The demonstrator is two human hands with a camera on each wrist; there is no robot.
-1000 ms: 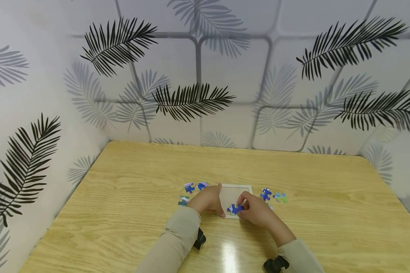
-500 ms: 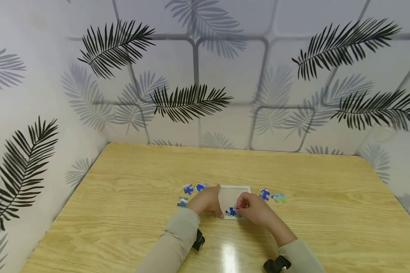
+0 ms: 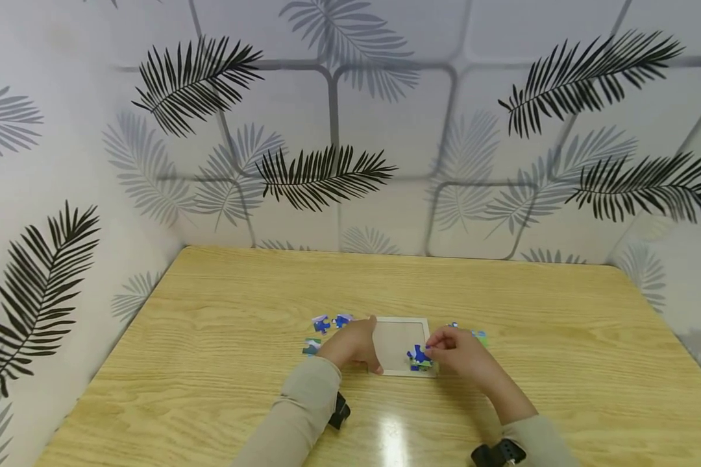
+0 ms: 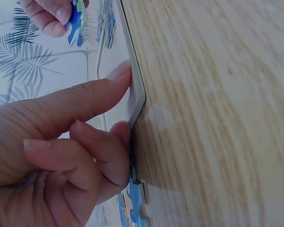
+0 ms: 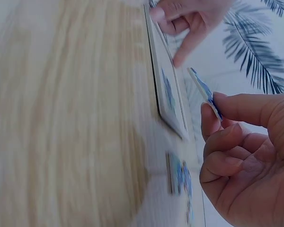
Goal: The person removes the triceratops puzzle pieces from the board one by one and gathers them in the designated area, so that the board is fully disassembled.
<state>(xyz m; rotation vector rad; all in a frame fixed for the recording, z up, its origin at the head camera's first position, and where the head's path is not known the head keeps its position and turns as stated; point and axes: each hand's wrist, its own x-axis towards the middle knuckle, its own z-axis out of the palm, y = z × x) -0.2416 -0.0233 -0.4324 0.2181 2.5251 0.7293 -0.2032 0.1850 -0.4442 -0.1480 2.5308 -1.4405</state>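
Observation:
My left hand grips the left side of a square, light wooden puzzle tray. Its thumb lies on the rim in the left wrist view, with the other fingers curled beside it. Over the tray's near right corner, my right hand pinches a blue jigsaw piece between thumb and fingertip. The right wrist view shows this held piece raised and tilted, apart from the tray. Below it, a green and blue jigsaw piece lies inside the tray at that corner, partly hidden.
Left of the tray lie loose jigsaw pieces, among them a blue one and a green one. More pieces lie to the right, partly behind my right hand. A patterned wall rises behind the wooden table.
My right hand has moved to the right and lifted the blue jigsaw piece from low over the tray's near edge toward its near right corner. My left hand stays on the tray.

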